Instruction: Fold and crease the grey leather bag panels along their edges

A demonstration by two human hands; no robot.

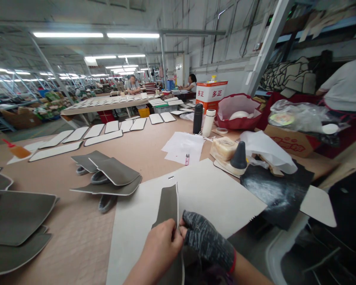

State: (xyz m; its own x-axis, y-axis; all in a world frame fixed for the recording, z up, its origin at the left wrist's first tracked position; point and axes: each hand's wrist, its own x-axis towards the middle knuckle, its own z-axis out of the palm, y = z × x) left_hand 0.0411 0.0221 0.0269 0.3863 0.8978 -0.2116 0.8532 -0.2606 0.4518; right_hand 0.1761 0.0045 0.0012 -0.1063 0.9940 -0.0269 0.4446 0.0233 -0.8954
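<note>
A long dark grey panel with a white edge (167, 204) stands tilted over a large pale board (142, 221) at the front of the table. My left hand (164, 241), bare, is closed on the panel with thumb and fingertips pinched at its white edge. From the other side my right hand (206, 237), in a grey fingerless glove with a red cuff, pinches the same edge. The fingertips of both hands almost meet there. The lower part of the panel is partly covered by my left hand and wrist.
Grey panels (115, 171) with fuzzy rings lie to the left, more panels (20, 215) nearer. White pieces (103, 137) line the far side. Pink snips (187, 159) rest on white paper; a dark cone (239, 155) and bottles (197, 118) stand right. Several people sit or stand beyond.
</note>
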